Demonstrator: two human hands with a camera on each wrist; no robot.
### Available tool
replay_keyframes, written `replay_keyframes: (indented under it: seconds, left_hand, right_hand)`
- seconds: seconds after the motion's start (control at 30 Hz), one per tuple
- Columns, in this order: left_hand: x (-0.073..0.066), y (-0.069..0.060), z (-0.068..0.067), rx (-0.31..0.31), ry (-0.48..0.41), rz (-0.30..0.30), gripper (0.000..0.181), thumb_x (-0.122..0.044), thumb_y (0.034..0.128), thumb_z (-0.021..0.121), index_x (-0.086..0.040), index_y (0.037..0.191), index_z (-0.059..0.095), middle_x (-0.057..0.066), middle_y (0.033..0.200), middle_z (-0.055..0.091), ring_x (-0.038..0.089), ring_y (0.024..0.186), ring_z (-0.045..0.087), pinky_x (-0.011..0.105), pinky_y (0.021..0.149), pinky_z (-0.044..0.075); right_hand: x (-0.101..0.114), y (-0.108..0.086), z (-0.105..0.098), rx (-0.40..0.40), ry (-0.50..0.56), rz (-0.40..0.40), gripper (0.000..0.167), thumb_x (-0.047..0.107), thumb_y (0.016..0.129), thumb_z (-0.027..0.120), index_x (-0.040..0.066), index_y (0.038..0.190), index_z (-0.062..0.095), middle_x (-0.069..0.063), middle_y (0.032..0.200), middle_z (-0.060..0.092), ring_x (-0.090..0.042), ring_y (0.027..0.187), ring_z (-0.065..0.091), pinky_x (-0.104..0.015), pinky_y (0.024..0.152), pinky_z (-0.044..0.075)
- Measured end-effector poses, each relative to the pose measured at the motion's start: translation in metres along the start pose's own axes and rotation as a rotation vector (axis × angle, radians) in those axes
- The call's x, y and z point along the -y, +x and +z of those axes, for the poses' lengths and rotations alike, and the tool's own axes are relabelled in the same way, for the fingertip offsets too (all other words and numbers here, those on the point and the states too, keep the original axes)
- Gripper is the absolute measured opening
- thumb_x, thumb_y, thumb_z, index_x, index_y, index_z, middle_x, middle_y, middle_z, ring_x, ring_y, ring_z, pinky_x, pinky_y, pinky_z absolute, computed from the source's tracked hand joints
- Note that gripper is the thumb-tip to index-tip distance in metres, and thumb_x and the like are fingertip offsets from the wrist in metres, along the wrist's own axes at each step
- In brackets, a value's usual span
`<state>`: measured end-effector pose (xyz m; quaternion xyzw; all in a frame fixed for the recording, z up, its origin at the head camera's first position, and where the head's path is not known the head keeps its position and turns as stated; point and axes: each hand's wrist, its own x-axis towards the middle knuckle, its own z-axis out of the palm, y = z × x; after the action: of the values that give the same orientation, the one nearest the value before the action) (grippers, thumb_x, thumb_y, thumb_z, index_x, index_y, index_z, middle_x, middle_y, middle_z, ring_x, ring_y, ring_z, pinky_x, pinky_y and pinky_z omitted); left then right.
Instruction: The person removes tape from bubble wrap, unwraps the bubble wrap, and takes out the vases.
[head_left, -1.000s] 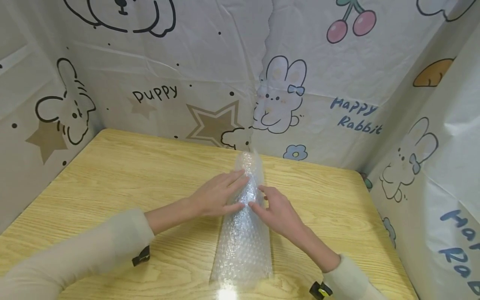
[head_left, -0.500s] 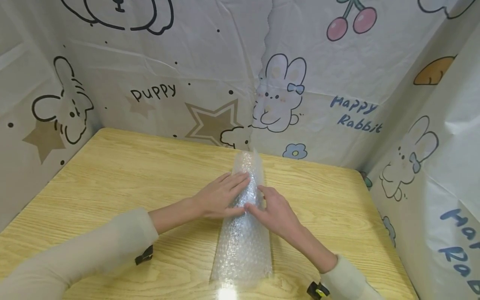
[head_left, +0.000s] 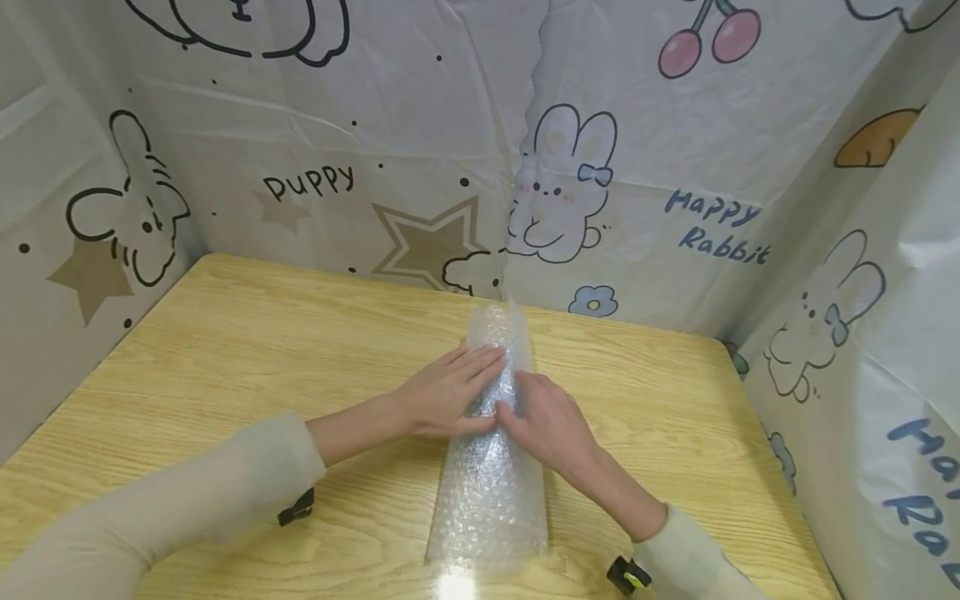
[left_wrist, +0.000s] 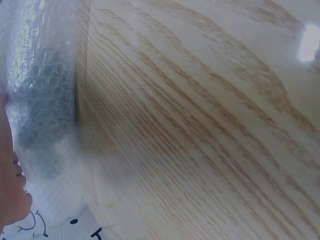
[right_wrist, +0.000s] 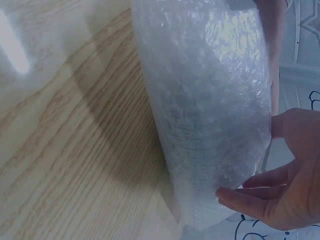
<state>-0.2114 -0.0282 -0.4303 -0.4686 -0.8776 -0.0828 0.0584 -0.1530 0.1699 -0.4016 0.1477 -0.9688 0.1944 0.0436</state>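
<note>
A roll of clear bubble wrap lies lengthwise on the table, its far end narrower in the head view. My left hand rests on its upper left side, fingers extended across the top. On the right side, my right hand holds the wrap, with the thumb on top and the fingers bent against the side. The right wrist view shows thumb and fingers of the right hand touching the wrap. In the left wrist view a darker shape shows dimly through the bubble wrap; its kind is unclear.
The wood-grain table spreads on both sides of the roll. Cloth printed with cartoons hangs behind it and along both sides. Dark straps or devices sit at the wrists. A bright light reflection lies near the front.
My left hand has slid slightly right over the top of the wrap, its fingers reaching farther across. My right hand stays at the right side with only a small shift.
</note>
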Motion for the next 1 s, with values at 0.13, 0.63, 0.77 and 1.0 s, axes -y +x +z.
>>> replay_keyframes:
  seconds: [0.13,0.63,0.77,1.0]
  left_hand:
    - [-0.0024,0.0011,0.0006,0.015,0.006,-0.007,0.086,-0.061,0.0982,0.042,0.0,0.157,0.024,0.016,0.163,0.021,0.03,0.15,0.018,0.047,0.12,0.016]
    - [-0.0087,0.0047,0.0005,0.022,-0.006,0.001,0.086,-0.06,0.0988,0.043,0.002,0.156,0.026,0.017,0.162,0.021,0.03,0.149,0.018,0.044,0.121,0.016]
    - [-0.0094,0.0051,0.0016,0.017,-0.004,0.0,0.085,-0.06,0.0988,0.044,0.001,0.156,0.027,0.017,0.162,0.022,0.029,0.149,0.018,0.043,0.121,0.016]
    - [-0.0095,0.0062,0.002,0.019,0.005,-0.006,0.085,-0.06,0.0988,0.043,0.001,0.156,0.027,0.016,0.163,0.022,0.029,0.15,0.018,0.042,0.121,0.016]
  right_hand:
    - [-0.0007,0.002,-0.0004,-0.073,-0.051,-0.065,0.047,0.024,0.092,0.064,-0.009,0.126,0.063,-0.025,0.122,0.065,-0.038,0.108,0.065,-0.047,0.086,0.057]
    - [-0.0019,0.0051,0.0005,-0.183,-0.249,-0.308,0.016,0.002,0.084,0.069,0.009,0.071,0.063,0.003,0.064,0.056,-0.008,0.052,0.048,-0.023,0.045,0.047]
    - [-0.002,0.0059,0.0012,-0.175,-0.271,-0.308,0.015,0.002,0.085,0.069,0.009,0.072,0.064,0.002,0.064,0.058,-0.009,0.052,0.049,-0.024,0.045,0.048]
    - [-0.0037,0.0064,0.0014,-0.191,-0.274,-0.322,0.019,0.002,0.084,0.069,0.01,0.069,0.061,0.002,0.063,0.057,-0.009,0.051,0.048,-0.025,0.045,0.048]
